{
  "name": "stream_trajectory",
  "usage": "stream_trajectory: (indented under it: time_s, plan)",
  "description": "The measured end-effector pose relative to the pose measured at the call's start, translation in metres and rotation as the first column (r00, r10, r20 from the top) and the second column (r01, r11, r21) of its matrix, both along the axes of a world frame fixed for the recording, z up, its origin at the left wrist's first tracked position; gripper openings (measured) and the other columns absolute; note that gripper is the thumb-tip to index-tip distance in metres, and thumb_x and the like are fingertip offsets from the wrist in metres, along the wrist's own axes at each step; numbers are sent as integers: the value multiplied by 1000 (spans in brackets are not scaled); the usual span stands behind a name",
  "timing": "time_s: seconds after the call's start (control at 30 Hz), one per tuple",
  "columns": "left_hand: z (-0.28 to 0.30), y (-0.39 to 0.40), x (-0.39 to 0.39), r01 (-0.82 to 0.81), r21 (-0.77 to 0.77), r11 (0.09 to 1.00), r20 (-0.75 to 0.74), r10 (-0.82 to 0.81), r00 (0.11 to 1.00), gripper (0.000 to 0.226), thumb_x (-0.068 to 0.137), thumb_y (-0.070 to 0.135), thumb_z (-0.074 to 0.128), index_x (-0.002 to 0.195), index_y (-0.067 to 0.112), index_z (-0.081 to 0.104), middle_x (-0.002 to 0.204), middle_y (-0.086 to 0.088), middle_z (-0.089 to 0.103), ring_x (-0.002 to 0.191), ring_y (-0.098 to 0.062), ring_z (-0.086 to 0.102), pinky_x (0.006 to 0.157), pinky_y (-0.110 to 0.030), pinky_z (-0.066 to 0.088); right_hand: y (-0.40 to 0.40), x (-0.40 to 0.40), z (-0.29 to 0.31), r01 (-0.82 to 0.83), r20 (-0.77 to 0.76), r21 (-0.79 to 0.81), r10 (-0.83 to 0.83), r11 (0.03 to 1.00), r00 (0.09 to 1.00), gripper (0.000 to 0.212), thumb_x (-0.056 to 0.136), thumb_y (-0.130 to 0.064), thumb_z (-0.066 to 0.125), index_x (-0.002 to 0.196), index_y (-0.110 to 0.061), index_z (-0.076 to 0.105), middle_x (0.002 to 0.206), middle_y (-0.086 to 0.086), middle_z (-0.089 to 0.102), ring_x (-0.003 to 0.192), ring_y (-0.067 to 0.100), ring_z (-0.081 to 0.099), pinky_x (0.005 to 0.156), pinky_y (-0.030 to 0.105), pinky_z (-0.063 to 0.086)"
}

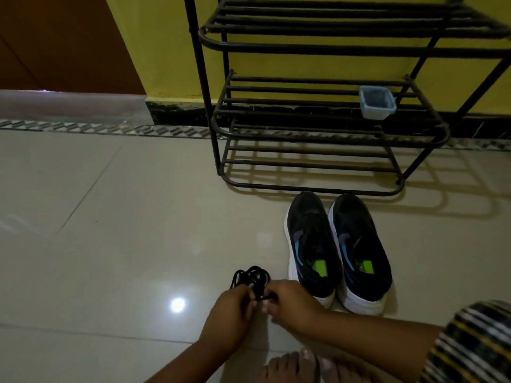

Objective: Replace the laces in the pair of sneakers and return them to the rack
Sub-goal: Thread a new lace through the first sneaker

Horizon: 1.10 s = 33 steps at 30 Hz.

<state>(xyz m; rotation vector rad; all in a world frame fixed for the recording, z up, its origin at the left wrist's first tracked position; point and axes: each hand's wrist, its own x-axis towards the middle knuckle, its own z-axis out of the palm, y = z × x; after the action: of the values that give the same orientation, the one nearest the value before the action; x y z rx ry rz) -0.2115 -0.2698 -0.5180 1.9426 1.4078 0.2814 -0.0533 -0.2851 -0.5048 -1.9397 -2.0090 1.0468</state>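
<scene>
The two sneakers (337,248) stand side by side on the tiled floor (110,217), touching or nearly so, at about four o'clock from the middle of the view. Each runs lengthwise from heel near the person to toe at the far end, toes pointing at twelve o'clock towards the black metal rack (318,117) just beyond them. At six o'clock, just left of the sneakers' heels, lies a tangled bundle of black laces (250,279). The left hand (231,316) and the right hand (290,304) meet over its near end, fingers curled, each pinching a strand. A small blue container (377,102) sits on the rack's middle shelf, at one o'clock.
</scene>
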Motion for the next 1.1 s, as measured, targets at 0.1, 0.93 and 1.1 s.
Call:
stream_trajectory:
  time_s: [0.1,0.93,1.1]
  plan:
    - [8,3,-1,-38,49,998,88,34,996,15,92,20,56,81,29,51,80,13,59,75,-1,54,67,-13,43,5,0,2,-1,-24,22,2,1000,1000,20,90,-21,57,85,-3,65,89,15,67,87,25,62,74,32,47]
    - [73,1,65,60,335,940,377,-192,906,13,92,31,45,91,29,58,79,14,63,77,-2,59,67,-15,45,-16,61,171,504,-927,-273,-364,820,90,18,82,-15,55,88,-2,65,80,9,68,64,15,60,61,27,52]
    - [51,16,37,69,247,967,242,-131,961,18,95,35,44,78,38,48,62,11,56,58,-1,54,52,-12,38,-19,107,173,755,-890,-186,-433,628,141,18,91,1,49,87,-6,65,76,3,68,48,5,43,43,15,34]
